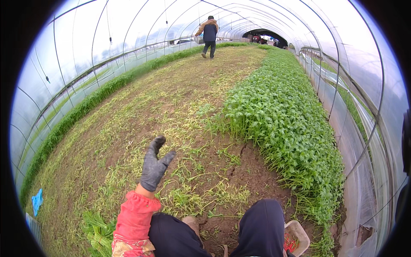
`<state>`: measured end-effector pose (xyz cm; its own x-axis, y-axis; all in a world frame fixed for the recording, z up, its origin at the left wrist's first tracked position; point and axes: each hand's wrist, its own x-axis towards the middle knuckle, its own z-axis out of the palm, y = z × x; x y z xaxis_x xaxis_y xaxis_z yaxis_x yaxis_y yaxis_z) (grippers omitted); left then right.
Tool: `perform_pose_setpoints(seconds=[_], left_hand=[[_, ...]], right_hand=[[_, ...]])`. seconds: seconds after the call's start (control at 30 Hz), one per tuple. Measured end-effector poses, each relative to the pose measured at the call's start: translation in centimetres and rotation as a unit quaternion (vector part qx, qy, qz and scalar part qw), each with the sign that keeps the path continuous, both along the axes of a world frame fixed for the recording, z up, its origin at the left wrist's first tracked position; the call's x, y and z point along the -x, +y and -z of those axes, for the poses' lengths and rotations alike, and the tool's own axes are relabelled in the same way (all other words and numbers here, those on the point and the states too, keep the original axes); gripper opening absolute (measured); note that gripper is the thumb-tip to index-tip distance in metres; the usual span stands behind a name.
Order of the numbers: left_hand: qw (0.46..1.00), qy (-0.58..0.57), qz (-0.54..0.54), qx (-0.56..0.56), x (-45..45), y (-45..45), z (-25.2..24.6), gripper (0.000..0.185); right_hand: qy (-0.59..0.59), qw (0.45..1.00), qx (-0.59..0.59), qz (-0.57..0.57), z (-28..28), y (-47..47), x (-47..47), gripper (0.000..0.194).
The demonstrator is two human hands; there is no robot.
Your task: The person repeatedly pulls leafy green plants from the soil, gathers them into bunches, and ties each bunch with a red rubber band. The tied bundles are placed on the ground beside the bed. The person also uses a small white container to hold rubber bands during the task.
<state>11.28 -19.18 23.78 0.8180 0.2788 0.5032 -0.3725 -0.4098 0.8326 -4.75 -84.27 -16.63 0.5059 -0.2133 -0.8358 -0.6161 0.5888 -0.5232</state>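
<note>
My left hand (155, 165), in a dark work glove with a red sleeve above it, is raised over the cut ground. Its thumb and fingers are spread around nothing. Only a dark gloved edge of my right hand (290, 253) shows at the bottom, beside a whitish plastic tub (301, 239). Small red bands or ties (290, 241) lie in that tub. Bundled green stems (99, 236) rest on the ground left of my sleeve. Ahead and to the right stands a dense bed of leafy green plants (282, 119).
Loose stems and leaves (189, 197) litter the soil before my knees. A person (210, 33) is farther up the plot, carrying something pale. A blue plastic scrap (37, 201) and a crate edge (33, 229) lie far left. Plastic tunnel walls (362, 189) border the right side.
</note>
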Motion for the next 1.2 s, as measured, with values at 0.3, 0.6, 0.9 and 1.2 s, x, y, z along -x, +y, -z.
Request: perform_pose_setpoints(seconds=[0.3, 0.6, 0.9, 1.2], left_hand=[[0.975, 0.127, 0.168, -0.066, -2.2, -11.6, 1.3, 0.079], [0.960, 0.183, 0.209, -0.015, -5.7, -11.9, 4.7, 0.082], [0.956, 0.233, 0.174, 0.035, -5.3, -10.3, 4.8, 0.077], [0.967, 0.223, 0.106, 0.065, -7.7, -8.9, 6.1, 0.068]], right_hand=[[-0.043, 0.963, -0.089, 0.249, 7.7, -1.9, 4.6, 0.022], [-0.033, 0.984, -0.036, 0.174, 8.3, -1.6, -0.2, 0.024], [-0.142, 0.983, 0.020, -0.110, 0.4, 14.3, -26.1, 0.026], [-0.116, 0.954, -0.160, -0.224, -1.7, 35.3, -43.9, 0.026]])
